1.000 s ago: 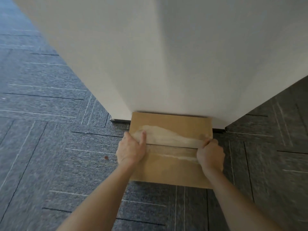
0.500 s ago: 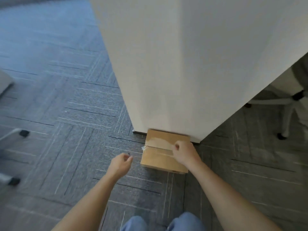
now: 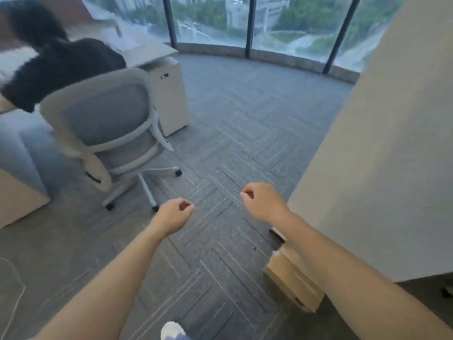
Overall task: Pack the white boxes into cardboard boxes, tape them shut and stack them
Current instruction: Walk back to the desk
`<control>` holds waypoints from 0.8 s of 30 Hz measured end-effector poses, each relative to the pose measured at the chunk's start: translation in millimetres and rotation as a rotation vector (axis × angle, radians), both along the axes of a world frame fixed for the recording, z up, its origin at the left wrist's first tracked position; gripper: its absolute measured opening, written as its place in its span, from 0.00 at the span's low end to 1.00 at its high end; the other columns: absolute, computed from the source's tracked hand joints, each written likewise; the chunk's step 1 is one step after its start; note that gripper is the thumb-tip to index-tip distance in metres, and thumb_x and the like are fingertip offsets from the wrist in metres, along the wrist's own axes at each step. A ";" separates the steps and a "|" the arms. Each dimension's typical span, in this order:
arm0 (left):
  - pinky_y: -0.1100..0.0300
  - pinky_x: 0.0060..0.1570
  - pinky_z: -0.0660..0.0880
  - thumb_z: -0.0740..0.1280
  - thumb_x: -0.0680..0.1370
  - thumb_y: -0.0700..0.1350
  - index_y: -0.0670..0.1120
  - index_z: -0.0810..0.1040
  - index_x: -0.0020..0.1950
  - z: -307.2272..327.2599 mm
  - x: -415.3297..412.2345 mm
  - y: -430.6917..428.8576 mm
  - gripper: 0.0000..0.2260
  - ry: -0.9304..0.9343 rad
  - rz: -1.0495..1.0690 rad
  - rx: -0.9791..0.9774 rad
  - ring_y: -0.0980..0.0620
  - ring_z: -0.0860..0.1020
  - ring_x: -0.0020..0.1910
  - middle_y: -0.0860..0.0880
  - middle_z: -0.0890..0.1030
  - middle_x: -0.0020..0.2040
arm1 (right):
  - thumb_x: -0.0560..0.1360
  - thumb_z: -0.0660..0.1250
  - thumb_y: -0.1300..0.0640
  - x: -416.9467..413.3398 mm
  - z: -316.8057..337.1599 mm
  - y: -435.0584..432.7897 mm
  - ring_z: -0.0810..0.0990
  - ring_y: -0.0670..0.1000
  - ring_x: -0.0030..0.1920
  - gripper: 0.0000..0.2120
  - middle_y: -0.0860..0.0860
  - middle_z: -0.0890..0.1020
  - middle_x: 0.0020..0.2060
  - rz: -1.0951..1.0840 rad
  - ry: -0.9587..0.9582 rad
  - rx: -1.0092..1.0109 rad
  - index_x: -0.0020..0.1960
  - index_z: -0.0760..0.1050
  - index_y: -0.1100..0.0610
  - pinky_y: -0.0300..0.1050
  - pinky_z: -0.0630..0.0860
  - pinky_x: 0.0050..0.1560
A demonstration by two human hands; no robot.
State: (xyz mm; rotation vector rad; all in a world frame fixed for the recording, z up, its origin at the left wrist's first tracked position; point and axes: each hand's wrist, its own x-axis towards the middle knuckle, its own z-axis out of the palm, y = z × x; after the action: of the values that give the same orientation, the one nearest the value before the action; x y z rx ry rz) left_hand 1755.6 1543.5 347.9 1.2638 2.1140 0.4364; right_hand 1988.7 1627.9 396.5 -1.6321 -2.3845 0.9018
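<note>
A taped cardboard box (image 3: 290,278) lies on the grey carpet at the foot of a white pillar (image 3: 392,148), low on the right; my right forearm crosses over part of it. My left hand (image 3: 172,214) hovers over the carpet at centre, fingers loosely curled, holding nothing. My right hand (image 3: 262,202) is a little higher and to the right, also loosely curled and holding nothing, well away from the box. No white boxes are in view.
A grey office chair (image 3: 110,114) on castors stands at left with a person in black (image 3: 56,62) seated at a desk. A white drawer cabinet (image 3: 169,94) sits beside it. Floor-to-ceiling windows (image 3: 213,18) line the far side. My shoe (image 3: 171,331) shows at the bottom.
Both hands let go of the box and lifted away. The view swung up and left, from the box at the pillar to the open room.
</note>
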 end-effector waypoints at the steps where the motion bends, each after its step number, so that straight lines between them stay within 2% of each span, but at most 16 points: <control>1: 0.59 0.50 0.73 0.64 0.82 0.52 0.46 0.81 0.58 17.8 -26.2 -13.3 0.12 -0.012 0.049 0.037 0.50 0.80 0.52 0.49 0.83 0.54 | 0.80 0.61 0.52 -33.8 15.9 -4.3 0.80 0.53 0.43 0.12 0.51 0.83 0.41 0.055 -0.002 0.023 0.47 0.80 0.57 0.47 0.77 0.44; 5: 0.62 0.43 0.74 0.65 0.81 0.52 0.49 0.80 0.57 70.9 -135.5 -73.4 0.10 -0.058 0.192 0.160 0.53 0.80 0.49 0.52 0.82 0.51 | 0.80 0.62 0.52 -169.4 68.0 -34.3 0.82 0.53 0.44 0.12 0.53 0.85 0.43 0.252 0.064 0.112 0.50 0.81 0.58 0.51 0.80 0.48; 9: 0.62 0.44 0.72 0.65 0.81 0.52 0.52 0.79 0.55 105.0 -236.4 -141.5 0.07 -0.004 0.326 0.245 0.56 0.79 0.49 0.55 0.81 0.49 | 0.80 0.62 0.51 -297.3 100.0 -78.0 0.81 0.52 0.43 0.12 0.52 0.85 0.42 0.458 0.128 0.177 0.49 0.81 0.57 0.48 0.79 0.47; 12: 0.64 0.43 0.72 0.65 0.81 0.52 0.54 0.78 0.53 118.2 -297.6 -198.6 0.05 0.017 0.463 0.280 0.59 0.78 0.47 0.57 0.80 0.47 | 0.80 0.62 0.49 -377.0 110.0 -115.5 0.81 0.51 0.41 0.12 0.50 0.83 0.40 0.637 0.131 0.185 0.49 0.80 0.55 0.51 0.80 0.47; 16: 0.59 0.48 0.73 0.66 0.80 0.52 0.53 0.80 0.51 113.9 -356.6 -274.1 0.05 0.038 0.704 0.305 0.56 0.79 0.48 0.58 0.80 0.45 | 0.80 0.62 0.50 -464.8 114.6 -160.8 0.81 0.50 0.42 0.11 0.50 0.84 0.42 0.859 0.113 0.182 0.52 0.80 0.55 0.50 0.80 0.47; 20: 0.57 0.46 0.77 0.67 0.78 0.53 0.56 0.81 0.46 95.4 -386.7 -350.9 0.04 -0.021 0.948 0.304 0.55 0.81 0.46 0.57 0.83 0.43 | 0.81 0.61 0.50 -548.2 106.9 -204.0 0.81 0.49 0.41 0.12 0.50 0.83 0.43 1.083 0.074 0.181 0.53 0.80 0.55 0.49 0.80 0.47; 24: 0.55 0.50 0.79 0.68 0.76 0.53 0.55 0.83 0.45 78.1 -416.5 -406.9 0.05 -0.056 1.179 0.309 0.54 0.82 0.45 0.55 0.85 0.41 | 0.81 0.61 0.51 -629.5 93.0 -245.0 0.81 0.50 0.45 0.12 0.51 0.84 0.48 1.282 0.057 0.158 0.56 0.80 0.55 0.49 0.80 0.51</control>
State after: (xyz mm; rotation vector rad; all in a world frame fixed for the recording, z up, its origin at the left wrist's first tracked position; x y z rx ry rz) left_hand 1339.1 1136.6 426.0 -0.0277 2.6063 1.2839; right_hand 1359.1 1382.9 489.5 0.1720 -3.1934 0.7509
